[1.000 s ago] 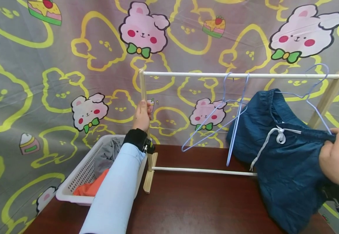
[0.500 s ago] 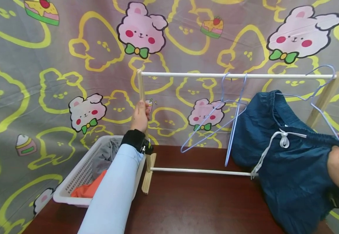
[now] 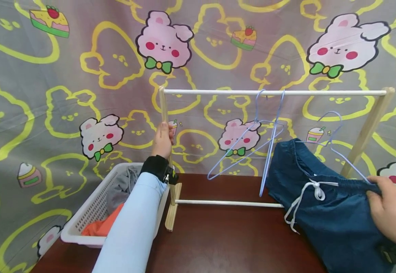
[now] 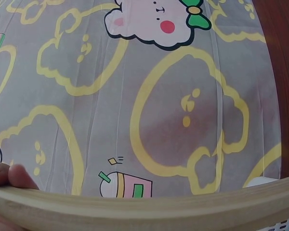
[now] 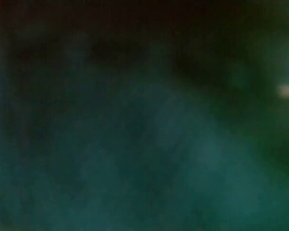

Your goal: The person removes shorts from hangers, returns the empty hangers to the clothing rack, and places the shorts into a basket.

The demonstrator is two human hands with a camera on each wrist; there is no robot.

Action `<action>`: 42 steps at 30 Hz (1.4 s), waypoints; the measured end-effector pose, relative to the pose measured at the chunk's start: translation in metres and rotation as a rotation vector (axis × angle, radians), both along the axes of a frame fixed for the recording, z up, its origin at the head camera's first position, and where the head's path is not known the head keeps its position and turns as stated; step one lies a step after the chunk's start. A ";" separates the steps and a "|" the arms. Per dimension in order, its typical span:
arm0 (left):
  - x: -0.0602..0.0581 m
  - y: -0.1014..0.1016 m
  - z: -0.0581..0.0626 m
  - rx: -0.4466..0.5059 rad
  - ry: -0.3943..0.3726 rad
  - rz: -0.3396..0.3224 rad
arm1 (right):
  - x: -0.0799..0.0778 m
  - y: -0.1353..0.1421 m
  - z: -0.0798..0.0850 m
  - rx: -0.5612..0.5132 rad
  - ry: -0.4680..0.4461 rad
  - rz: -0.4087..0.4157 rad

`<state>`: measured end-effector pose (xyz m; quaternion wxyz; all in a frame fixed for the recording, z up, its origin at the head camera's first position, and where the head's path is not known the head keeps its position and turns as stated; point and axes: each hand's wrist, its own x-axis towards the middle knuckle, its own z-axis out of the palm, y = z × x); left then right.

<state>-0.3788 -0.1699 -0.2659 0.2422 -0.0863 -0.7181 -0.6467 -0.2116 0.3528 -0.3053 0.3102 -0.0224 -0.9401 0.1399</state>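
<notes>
In the head view, my left hand grips the left wooden post of a small clothes rack. The left wrist view shows that post close up, with fingertips around it at the left edge. At the right, my right hand pinches the waistband of dark blue shorts together with the end of a light purple hanger inside it. This hanger's hook stands free below the white top bar, apart from it. Dark, blurred blue-green fills the right wrist view.
Two bare purple hangers hang from the bar's middle. A white basket with grey cloth and orange cloth stands left of the rack on the brown table. A patterned curtain hangs behind.
My right hand has brought the shorts and hanger down and to the left; the hook, earlier at bar height by the right post, is now below the bar. My left hand keeps its grip.
</notes>
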 end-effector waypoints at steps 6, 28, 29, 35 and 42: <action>0.002 0.000 -0.005 0.022 -0.035 0.005 | 0.000 0.002 -0.013 0.052 -0.072 0.053; 0.003 0.004 -0.002 -0.022 0.004 0.017 | 0.008 -0.033 -0.024 0.004 -0.229 0.353; 0.003 0.004 -0.002 -0.026 -0.001 0.014 | 0.007 -0.036 -0.025 -0.004 -0.225 0.366; 0.003 0.003 -0.003 -0.001 -0.031 0.015 | -0.004 -0.048 -0.032 -0.006 -0.053 0.513; 0.003 0.003 -0.001 -0.032 -0.036 0.014 | -0.019 -0.068 -0.042 -0.040 0.112 0.611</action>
